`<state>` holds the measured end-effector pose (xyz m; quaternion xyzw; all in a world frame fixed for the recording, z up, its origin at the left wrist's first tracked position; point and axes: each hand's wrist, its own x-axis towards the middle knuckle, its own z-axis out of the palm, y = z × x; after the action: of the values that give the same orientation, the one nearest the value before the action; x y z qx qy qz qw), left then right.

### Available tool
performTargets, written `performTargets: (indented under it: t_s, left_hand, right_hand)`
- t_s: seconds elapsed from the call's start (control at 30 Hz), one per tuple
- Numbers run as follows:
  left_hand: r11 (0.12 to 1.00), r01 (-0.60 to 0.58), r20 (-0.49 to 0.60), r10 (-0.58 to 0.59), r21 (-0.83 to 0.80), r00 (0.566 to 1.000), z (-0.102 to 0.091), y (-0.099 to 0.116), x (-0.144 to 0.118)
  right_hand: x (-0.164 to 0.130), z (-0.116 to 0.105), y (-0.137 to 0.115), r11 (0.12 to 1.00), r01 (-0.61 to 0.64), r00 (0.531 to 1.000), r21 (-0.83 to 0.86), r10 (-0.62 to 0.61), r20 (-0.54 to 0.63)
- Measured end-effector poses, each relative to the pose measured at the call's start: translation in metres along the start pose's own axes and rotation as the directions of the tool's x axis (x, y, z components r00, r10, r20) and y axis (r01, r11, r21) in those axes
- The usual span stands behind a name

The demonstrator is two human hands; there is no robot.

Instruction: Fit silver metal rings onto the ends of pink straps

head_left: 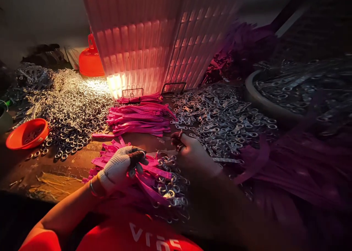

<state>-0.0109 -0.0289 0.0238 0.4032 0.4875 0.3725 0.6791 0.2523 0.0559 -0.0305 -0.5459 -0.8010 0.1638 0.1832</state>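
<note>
My left hand (121, 166) wears a white dotted work glove with dark fingertips and is closed around a bundle of pink straps with metal rings (154, 177) lying at the table's near edge. My right hand (189, 148) is bare, with its fingers curled at the edge of a heap of metal rings (220, 119); what it pinches is too small and dark to tell. A stack of loose pink straps (140, 119) lies just beyond both hands.
Another big pile of metal rings (68, 97) covers the left of the table, beside an orange bowl (27, 133) and an orange funnel-like container (90, 60). A ribbed translucent panel (154, 42) stands at the back. A round tub of metal parts (297, 93) sits right.
</note>
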Motion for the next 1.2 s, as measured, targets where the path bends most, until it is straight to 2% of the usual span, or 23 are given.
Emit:
performTargets:
  t_s: [0.07,0.13,0.3,0.4,0.47,0.53,0.6,0.67,0.7,0.77,0.83,0.87,0.9,0.97,1.03,1.1,1.13,1.2]
  left_hand:
    - [1.000,0.012,0.000,-0.012,-0.023,1.000,0.005,-0.001,0.003]
    - [0.996,0.007,0.026,-0.005,-0.092,1.000,0.010,-0.003,0.005]
    - [0.936,0.074,0.097,-0.043,-0.344,0.994,0.025,-0.013,0.007]
    - [0.930,0.060,0.076,-0.035,-0.363,0.997,0.032,-0.019,0.005]
    - [0.959,0.065,0.065,-0.048,-0.277,0.997,0.033,-0.021,0.003]
    - [0.996,0.051,0.059,-0.047,-0.073,0.997,0.031,-0.018,0.001]
    - [0.980,-0.062,0.008,0.061,0.191,0.998,0.026,-0.011,-0.001]
    - [0.876,-0.212,0.010,0.230,0.432,0.973,0.022,-0.002,-0.002]
    - [0.800,-0.280,0.055,0.297,0.530,0.953,0.020,0.001,-0.001]
    - [0.649,-0.380,0.201,0.336,0.659,0.920,0.018,0.007,0.000]
    - [0.576,-0.435,0.305,0.312,0.692,0.900,0.019,0.010,0.003]
    - [0.599,-0.425,0.304,0.299,0.678,0.905,0.021,0.011,0.005]
    - [0.659,-0.387,0.278,0.270,0.644,0.922,0.023,0.011,0.007]
    - [0.814,-0.251,0.193,0.174,0.524,0.966,0.028,0.011,0.012]
    - [0.926,-0.099,0.139,0.051,0.363,0.989,0.034,0.010,0.019]
    - [0.967,-0.007,0.135,-0.029,0.256,0.990,0.039,0.010,0.033]
    - [0.963,-0.005,0.150,-0.036,0.269,0.988,0.041,0.010,0.043]
    - [0.908,-0.089,0.202,0.004,0.408,0.979,0.044,0.013,0.073]
  right_hand:
    - [-0.023,0.001,-0.029,0.958,0.133,0.987,0.254,-0.106,-0.120]
    - [-0.041,0.001,-0.056,0.917,0.154,0.981,0.367,-0.100,-0.164]
    - [-0.059,0.004,-0.098,0.866,0.101,0.992,0.489,-0.050,-0.117]
    - [-0.061,0.008,-0.106,0.859,0.122,0.985,0.497,-0.043,-0.167]
    - [-0.063,0.009,-0.107,0.897,0.120,0.980,0.426,-0.038,-0.196]
    - [-0.064,0.008,-0.106,0.956,0.098,0.982,0.276,-0.048,-0.185]
    - [-0.065,0.003,-0.105,0.992,0.086,0.990,0.092,-0.075,-0.119]
    - [-0.065,-0.003,-0.106,0.993,0.093,0.995,-0.070,-0.095,-0.023]
    - [-0.064,-0.007,-0.106,0.986,0.104,0.995,-0.129,-0.101,0.027]
    - [-0.062,-0.014,-0.106,0.974,0.130,0.989,-0.187,-0.113,0.096]
    - [-0.062,-0.018,-0.105,0.977,0.141,0.987,-0.162,-0.125,0.102]
    - [-0.062,-0.018,-0.104,0.984,0.138,0.988,-0.115,-0.129,0.086]
    - [-0.063,-0.017,-0.103,0.991,0.125,0.991,-0.054,-0.123,0.053]
    - [-0.066,-0.010,-0.101,0.994,0.082,0.995,0.067,-0.078,-0.067]
    - [-0.068,0.001,-0.098,0.988,0.029,0.975,0.154,0.006,-0.223]
    - [-0.067,0.011,-0.093,0.967,-0.040,0.949,0.251,0.115,-0.293]
    - [-0.066,0.015,-0.088,0.946,-0.080,0.947,0.313,0.170,-0.272]
    - [-0.062,0.018,-0.076,0.892,-0.168,0.942,0.420,0.271,-0.199]
